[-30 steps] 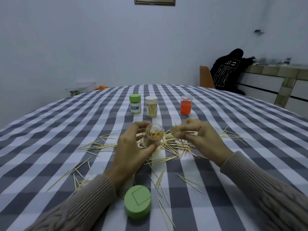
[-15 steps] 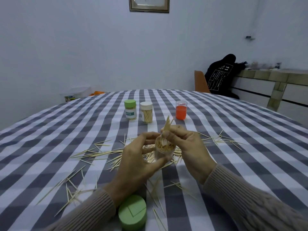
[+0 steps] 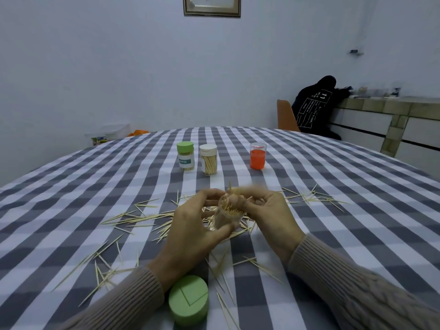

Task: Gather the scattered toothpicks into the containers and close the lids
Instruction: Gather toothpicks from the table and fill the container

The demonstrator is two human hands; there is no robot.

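**Green lid nearest me, clear jar in my hands mid-fill**

Green lid sits closest to me on the tabletop, off its jar, just beside my left sleeve. Loose toothpicks lie all round it and fan out left, centre and right over the checked cloth.

Above that, my left hand is wrapped round the clear container, thumb on the near side, fingers curled behind, jar held off the cloth and tipped toward me so the mouth shows. It's already mostly packed with sticks. My right hand pinches a small bundle of toothpicks at the jar's mouth; tips poke up above my fingers. This part is blurred, so exact finger positions I can't tell.

Further back: a green-lidded jar and a white-lidded jar standing close together, both capped, then an orange cup off to the right, well apart from them.

Risks, as I judge it: the jar looks near full, so the bundle may jam on the sticks already inside and splay or snap. The tilt could let packed sticks slide out over the rim. Sticks left standing proud would stop the lid seating. Plenty is still scattered, so the task is far from finished.
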